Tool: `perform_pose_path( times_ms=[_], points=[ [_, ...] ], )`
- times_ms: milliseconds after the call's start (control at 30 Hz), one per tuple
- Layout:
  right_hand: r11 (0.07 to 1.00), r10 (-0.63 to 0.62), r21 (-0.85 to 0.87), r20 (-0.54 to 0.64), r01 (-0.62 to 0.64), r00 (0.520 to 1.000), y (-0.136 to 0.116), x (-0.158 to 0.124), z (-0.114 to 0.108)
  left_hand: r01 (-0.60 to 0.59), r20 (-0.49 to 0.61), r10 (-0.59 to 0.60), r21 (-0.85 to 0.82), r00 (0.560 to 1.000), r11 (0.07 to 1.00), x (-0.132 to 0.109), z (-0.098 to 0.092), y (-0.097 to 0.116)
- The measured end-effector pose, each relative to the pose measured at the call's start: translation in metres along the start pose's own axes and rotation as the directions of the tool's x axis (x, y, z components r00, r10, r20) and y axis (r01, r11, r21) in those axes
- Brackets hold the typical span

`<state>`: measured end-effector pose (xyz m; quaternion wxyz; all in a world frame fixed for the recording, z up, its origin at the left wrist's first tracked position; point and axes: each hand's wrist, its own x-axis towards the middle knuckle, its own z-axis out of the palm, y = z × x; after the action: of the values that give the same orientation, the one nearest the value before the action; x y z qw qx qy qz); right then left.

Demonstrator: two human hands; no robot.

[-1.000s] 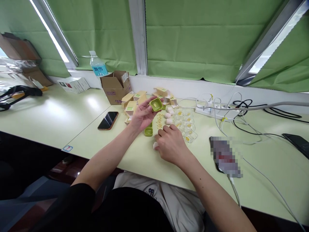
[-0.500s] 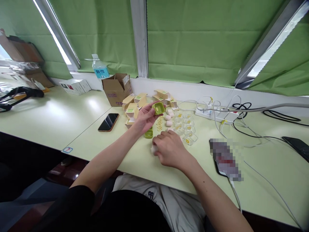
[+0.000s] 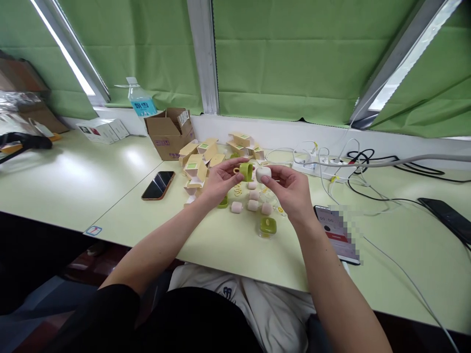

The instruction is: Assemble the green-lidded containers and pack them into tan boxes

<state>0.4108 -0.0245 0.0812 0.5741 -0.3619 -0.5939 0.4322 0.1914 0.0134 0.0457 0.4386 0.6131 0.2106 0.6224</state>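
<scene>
Above the table's middle, my left hand (image 3: 225, 180) grips a small green cap (image 3: 246, 171) with a pale yellow loop on its side, its hollow turned toward the right. My right hand (image 3: 290, 189) pinches a white rounded block (image 3: 263, 173) right beside the cap's opening; I cannot tell whether they touch. Below the hands lie several pinkish-white blocks (image 3: 236, 207). A small clear box with a green lid (image 3: 268, 225) stands nearer to me. Clear boxes (image 3: 281, 211) are partly hidden behind my right hand, and another green piece (image 3: 222, 202) is behind my left wrist.
Opened cream cartons (image 3: 195, 169) and a brown cardboard box (image 3: 169, 135) stand at the back. A black phone (image 3: 158, 185) lies left, a lit phone (image 3: 336, 235) right. A power strip (image 3: 320, 166) with tangled cables runs along the wall. A water bottle (image 3: 142, 100) stands behind the box.
My right hand has risen from the tabletop to the cap with the white block. My left hand has turned the cap sideways. The green-lidded box now shows in front, and the view has shifted slightly.
</scene>
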Motion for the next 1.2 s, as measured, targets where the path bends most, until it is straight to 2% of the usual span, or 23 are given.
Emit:
perform_pose_path(
  times_ms=[200, 400, 567, 900, 1200],
  points=[
    [0.996, 0.056, 0.069, 0.035, -0.058, 0.998, -0.003, -0.001, 0.003, -0.031, 0.063, 0.025, 0.099, 0.998, 0.995, -0.003, 0.010, 0.009],
    [0.993, 0.092, 0.067, 0.058, -0.096, 0.994, -0.002, 0.000, 0.003, -0.019, 0.119, 0.004, 0.122, 0.993, 0.992, -0.006, 0.017, 0.017],
    [0.992, 0.087, 0.089, 0.028, -0.089, 0.996, 0.002, 0.002, 0.004, 0.000, 0.080, -0.012, 0.141, 0.997, 0.990, -0.008, 0.018, 0.010],
    [0.989, 0.085, 0.122, -0.046, -0.079, 0.995, 0.011, -0.001, 0.012, -0.109, 0.016, 0.108, 0.187, 0.994, 0.976, -0.016, 0.025, -0.003],
    [0.993, 0.055, 0.112, -0.131, -0.041, 0.990, 0.019, -0.005, 0.021, -0.094, -0.031, 0.102, 0.194, 0.994, 0.976, -0.019, 0.028, -0.008]
  ],
)
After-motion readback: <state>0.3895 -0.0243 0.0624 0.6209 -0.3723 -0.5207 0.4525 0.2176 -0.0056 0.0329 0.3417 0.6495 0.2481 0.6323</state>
